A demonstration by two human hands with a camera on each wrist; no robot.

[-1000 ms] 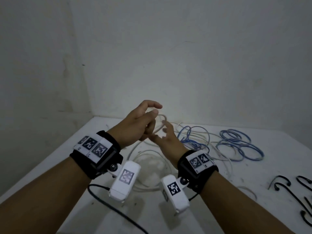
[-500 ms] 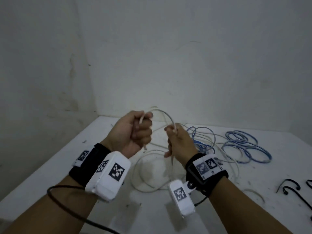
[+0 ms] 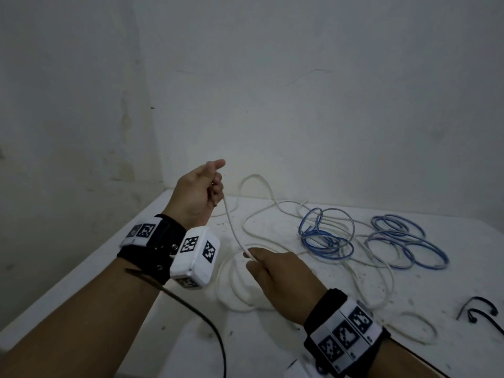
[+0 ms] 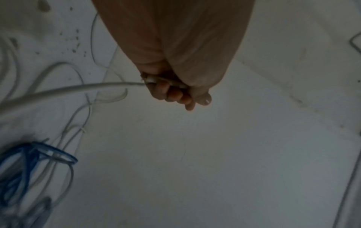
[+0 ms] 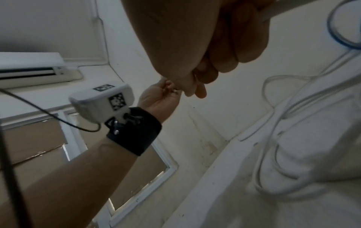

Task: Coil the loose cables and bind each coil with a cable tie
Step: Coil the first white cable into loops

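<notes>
A long white cable [image 3: 233, 227] runs taut between my two hands above the white table [image 3: 191, 336]. My left hand [image 3: 203, 190] is raised at the left and grips the cable's end in curled fingers [image 4: 171, 94]; the white cable [image 4: 68, 91] leaves the fist sideways. My right hand [image 3: 272, 271] is lower, near the table, and pinches the same cable; its curled fingers [image 5: 224, 61] show in the right wrist view. The rest of the white cable lies in loose loops [image 3: 376, 282] on the table. Two blue cable coils [image 3: 324, 236] [image 3: 406, 246] lie behind.
Black cable ties [image 3: 480, 312] lie at the table's right edge. Walls close the table at the back and left. A black wrist-camera lead [image 3: 201, 323] hangs under my left forearm. An air conditioner [image 5: 33, 67] shows in the right wrist view.
My hands have pulled apart: the left rose up and left, the right dropped toward the table. The white cable between them went from a short arch to a straight, taut stretch.
</notes>
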